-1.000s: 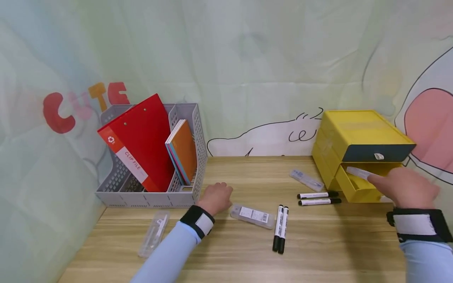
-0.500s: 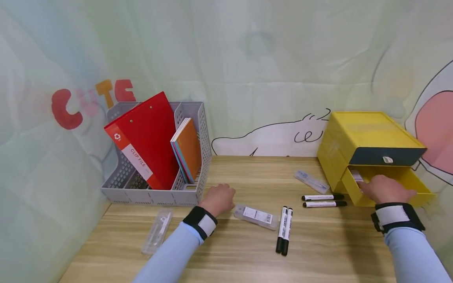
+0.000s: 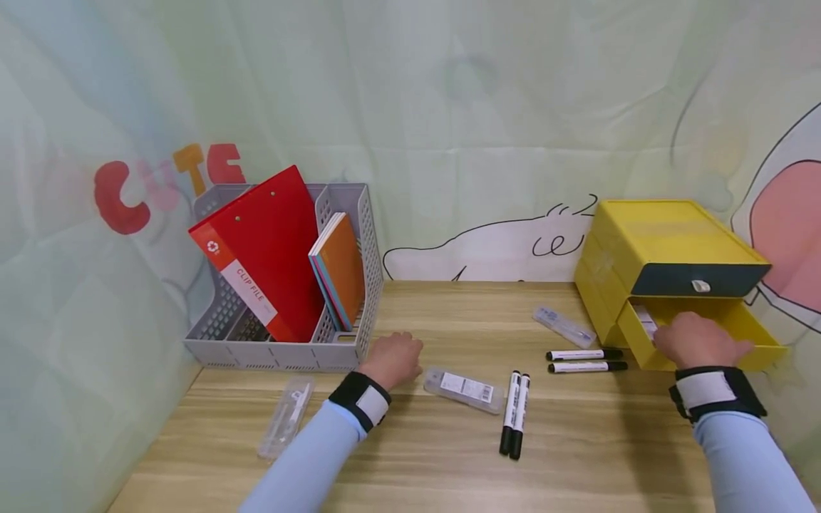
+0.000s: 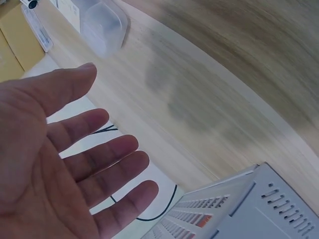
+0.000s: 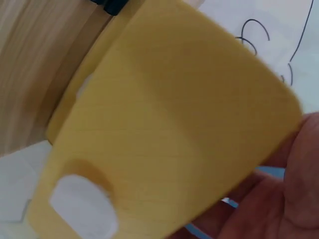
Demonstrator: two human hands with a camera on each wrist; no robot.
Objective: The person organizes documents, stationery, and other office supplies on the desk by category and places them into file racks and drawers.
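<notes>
In the head view my right hand reaches over the pulled-out lower drawer of the yellow desktop organizer. A translucent pencil case lies along the drawer's left side, its near end covered by the hand. The right wrist view shows the yellow drawer front with a white tab; my fingers pass behind it, so I cannot tell whether they still grip the case. My left hand hovers relaxed over the table, palm and loose fingers bare in the left wrist view, near a labelled pencil case.
A grey basket holds a red clip file and notebooks. Two markers lie mid-table, two more markers by the organizer. Other clear pencil cases lie at left and back right.
My right hand has moved left and down into the drawer, bringing the pencil case from above it to its left side. The left hand stays nearly still; the head view has shifted slightly.
</notes>
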